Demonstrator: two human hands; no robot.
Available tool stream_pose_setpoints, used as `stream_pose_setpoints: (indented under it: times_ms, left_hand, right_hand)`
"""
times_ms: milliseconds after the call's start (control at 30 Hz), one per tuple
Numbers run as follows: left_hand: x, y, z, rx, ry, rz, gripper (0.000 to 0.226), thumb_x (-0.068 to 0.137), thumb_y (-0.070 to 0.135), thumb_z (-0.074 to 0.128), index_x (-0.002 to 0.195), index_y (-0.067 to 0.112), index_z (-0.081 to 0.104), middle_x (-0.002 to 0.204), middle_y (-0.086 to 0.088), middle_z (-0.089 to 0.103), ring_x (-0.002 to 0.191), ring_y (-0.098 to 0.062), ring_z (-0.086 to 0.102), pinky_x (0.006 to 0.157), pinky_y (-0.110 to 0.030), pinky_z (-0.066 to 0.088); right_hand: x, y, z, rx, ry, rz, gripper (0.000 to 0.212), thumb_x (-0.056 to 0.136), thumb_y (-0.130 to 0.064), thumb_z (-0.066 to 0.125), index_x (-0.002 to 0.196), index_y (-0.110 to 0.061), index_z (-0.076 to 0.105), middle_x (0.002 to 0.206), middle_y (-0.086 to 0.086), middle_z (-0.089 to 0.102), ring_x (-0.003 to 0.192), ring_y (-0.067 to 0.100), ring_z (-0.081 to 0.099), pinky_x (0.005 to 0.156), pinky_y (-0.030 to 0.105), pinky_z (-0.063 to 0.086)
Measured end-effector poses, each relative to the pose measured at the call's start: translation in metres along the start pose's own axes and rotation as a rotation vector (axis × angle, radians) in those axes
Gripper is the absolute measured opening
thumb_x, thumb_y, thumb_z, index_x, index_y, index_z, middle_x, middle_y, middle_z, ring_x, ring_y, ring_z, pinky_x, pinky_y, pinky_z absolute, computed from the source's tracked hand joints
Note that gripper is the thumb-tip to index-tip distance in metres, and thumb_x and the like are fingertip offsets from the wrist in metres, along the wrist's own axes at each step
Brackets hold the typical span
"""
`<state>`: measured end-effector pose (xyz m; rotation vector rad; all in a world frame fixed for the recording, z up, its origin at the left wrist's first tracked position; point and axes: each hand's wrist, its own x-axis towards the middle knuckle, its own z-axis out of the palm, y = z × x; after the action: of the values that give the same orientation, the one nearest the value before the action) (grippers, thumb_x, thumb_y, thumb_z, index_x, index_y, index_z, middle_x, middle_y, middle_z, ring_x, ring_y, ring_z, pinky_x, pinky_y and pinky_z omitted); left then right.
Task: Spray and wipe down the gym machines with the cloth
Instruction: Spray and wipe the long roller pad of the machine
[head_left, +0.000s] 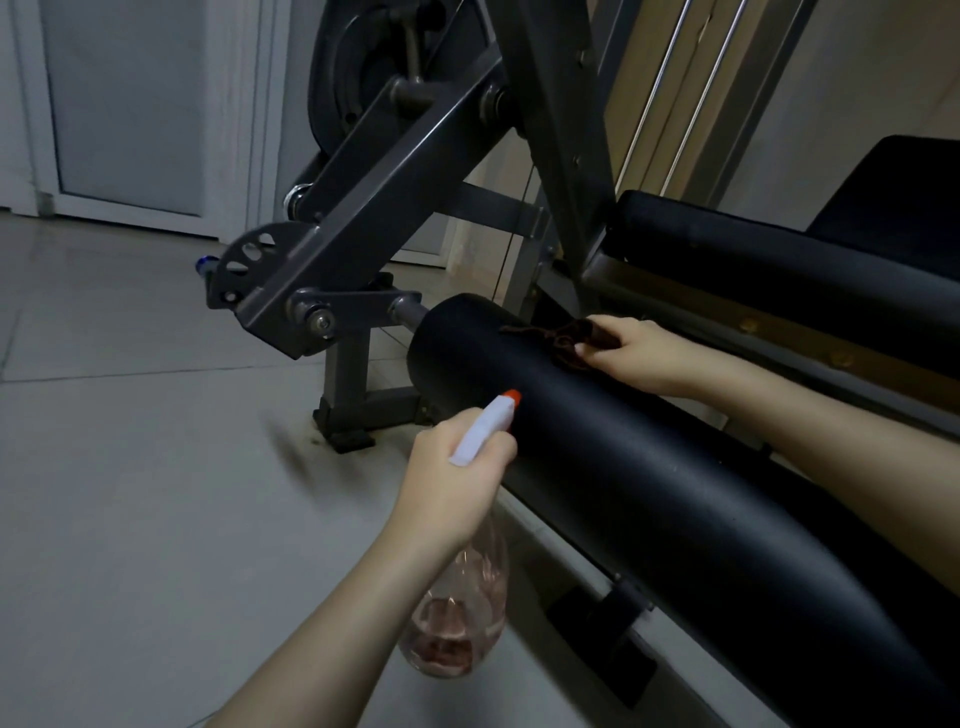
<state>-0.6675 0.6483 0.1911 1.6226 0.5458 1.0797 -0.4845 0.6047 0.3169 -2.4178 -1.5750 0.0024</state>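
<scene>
A long black foam roller pad (597, 452) of the gym machine runs from the centre to the lower right. My left hand (452, 478) grips a clear spray bottle (460, 629) with pinkish liquid; its white head with an orange nozzle (511, 397) points at the pad. My right hand (634, 353) holds a dark brown cloth (566, 338) on top of the pad near its far end.
The grey steel frame (395, 182) with a pivot arm and a holed adjustment plate (249, 257) rises to the left and behind. A black padded seat (779, 260) lies at the right. Pale floor tiles (130, 467) spread to the left, and a white door (130, 104) stands behind.
</scene>
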Motion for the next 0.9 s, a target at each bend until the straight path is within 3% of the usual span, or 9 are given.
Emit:
stream_pose_setpoints:
  times_ms: [133,300,400,533,633,900]
  left_hand:
    - [-0.003,-0.001,-0.001,0.025,-0.002,0.022,0.032,0.080,0.026,0.051,0.080,-0.006,0.052,0.062,0.000,0.043,0.061,-0.015,0.042,0.058,-0.035,0.033]
    - [-0.002,0.001,0.002,-0.009,0.001,0.022,0.018,0.086,0.018,0.054,0.079,0.001,0.054,0.074,-0.014,0.052,0.070,-0.013,0.048,0.064,-0.031,0.037]
    - [0.000,0.000,0.005,-0.068,0.003,0.013,0.008,0.084,0.021,0.055,0.079,0.018,0.050,0.080,0.003,0.051,0.076,-0.007,0.047,0.070,-0.028,0.038]
    - [-0.001,-0.004,0.009,-0.041,0.051,0.079,0.023,0.084,0.014,0.058,0.064,0.006,0.047,0.057,0.006,0.040,0.055,-0.008,0.037,0.053,-0.022,0.029]
    - [0.000,-0.005,0.010,-0.034,0.074,0.136,0.026,0.077,0.024,0.054,0.067,0.001,0.047,0.058,0.001,0.039,0.054,-0.008,0.036,0.051,-0.021,0.028]
    - [0.003,-0.003,0.009,-0.029,0.109,0.132,0.032,0.077,0.023,0.054,0.073,-0.008,0.048,0.056,-0.001,0.035,0.052,-0.012,0.033,0.049,-0.026,0.027]
  right_hand:
    - [0.006,0.012,-0.001,0.135,-0.050,0.104,0.031,0.098,-0.034,0.044,0.127,-0.026,0.051,0.120,-0.001,0.058,0.108,0.017,0.054,0.096,0.030,0.041]
    - [0.009,0.017,-0.004,0.182,-0.108,0.163,0.029,0.100,-0.031,0.041,0.126,-0.022,0.051,0.123,0.003,0.057,0.109,0.018,0.054,0.099,0.032,0.039]
    - [0.017,0.008,-0.004,0.111,-0.094,0.137,0.026,0.099,-0.032,0.043,0.122,-0.025,0.051,0.118,0.004,0.059,0.102,0.018,0.057,0.090,0.032,0.046]
    - [0.038,-0.024,0.012,-0.009,0.038,-0.073,0.036,0.097,-0.029,0.048,0.132,-0.021,0.049,0.125,0.005,0.057,0.110,0.019,0.054,0.085,0.022,0.036]
    - [0.070,-0.051,0.025,-0.062,0.047,-0.174,0.038,0.096,-0.029,0.050,0.133,-0.019,0.048,0.128,0.009,0.056,0.114,0.023,0.053,0.088,0.025,0.037]
    - [0.105,-0.066,0.034,0.054,0.026,-0.161,0.040,0.097,-0.027,0.047,0.137,-0.020,0.045,0.132,0.007,0.052,0.120,0.023,0.049,0.096,0.030,0.037]
